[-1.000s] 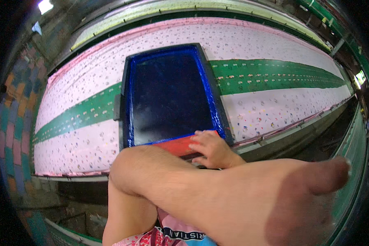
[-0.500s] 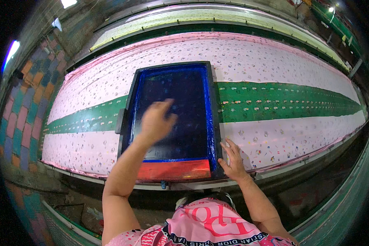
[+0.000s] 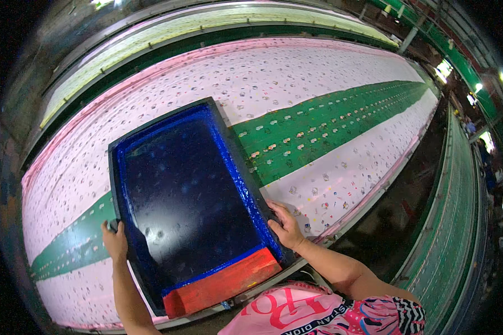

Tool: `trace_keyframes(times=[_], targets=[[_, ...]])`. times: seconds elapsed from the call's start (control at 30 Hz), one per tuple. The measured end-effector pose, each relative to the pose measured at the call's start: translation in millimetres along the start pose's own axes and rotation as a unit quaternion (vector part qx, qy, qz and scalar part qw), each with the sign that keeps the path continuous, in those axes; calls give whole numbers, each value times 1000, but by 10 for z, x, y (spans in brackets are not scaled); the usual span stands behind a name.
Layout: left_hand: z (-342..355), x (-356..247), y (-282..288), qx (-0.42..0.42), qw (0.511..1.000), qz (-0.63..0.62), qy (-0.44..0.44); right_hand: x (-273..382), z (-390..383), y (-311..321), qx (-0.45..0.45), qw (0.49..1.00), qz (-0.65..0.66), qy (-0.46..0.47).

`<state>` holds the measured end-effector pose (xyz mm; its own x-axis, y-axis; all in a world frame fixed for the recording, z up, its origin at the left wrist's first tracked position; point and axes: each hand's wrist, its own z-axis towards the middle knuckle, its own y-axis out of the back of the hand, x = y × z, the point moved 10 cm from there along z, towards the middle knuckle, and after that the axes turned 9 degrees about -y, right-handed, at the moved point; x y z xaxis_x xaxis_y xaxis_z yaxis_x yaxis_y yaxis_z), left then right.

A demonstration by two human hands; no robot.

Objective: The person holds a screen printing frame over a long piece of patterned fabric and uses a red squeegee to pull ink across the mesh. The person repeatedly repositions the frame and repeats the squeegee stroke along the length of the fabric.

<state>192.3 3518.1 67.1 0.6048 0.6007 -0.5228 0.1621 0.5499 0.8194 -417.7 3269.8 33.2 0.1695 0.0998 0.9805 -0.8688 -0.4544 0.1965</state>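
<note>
On pink printed fabric (image 3: 330,192), the black-framed, blue-bordered screen (image 3: 190,195) is now handled from both sides: its black handle (image 3: 114,225) is gripped by the left hand (image 3: 115,241); its right edge (image 3: 242,167) is touched by the right hand (image 3: 286,226), grip unclear.

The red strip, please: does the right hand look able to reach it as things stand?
Probably yes: the right hand is close, on the frame, and nothing visible covers the red strip.
</note>
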Motion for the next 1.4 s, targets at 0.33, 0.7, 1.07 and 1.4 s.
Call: trace_keyframes(times=[0.33,0.7,1.07,1.4], targets=[[177,648,-134,54,996,-58,36,245,-37,-21,17,959,251,-129],[229,508,-356,82,923,-344,152,818,201,229,86,941,321,-62],[-90,-2425,-966,69,883,-447,121,828,1230,2814,96,985,137,37],[-732,-4832,-2484,46,896,-428,110,-323,1838,5460,49,982,181,-37]])
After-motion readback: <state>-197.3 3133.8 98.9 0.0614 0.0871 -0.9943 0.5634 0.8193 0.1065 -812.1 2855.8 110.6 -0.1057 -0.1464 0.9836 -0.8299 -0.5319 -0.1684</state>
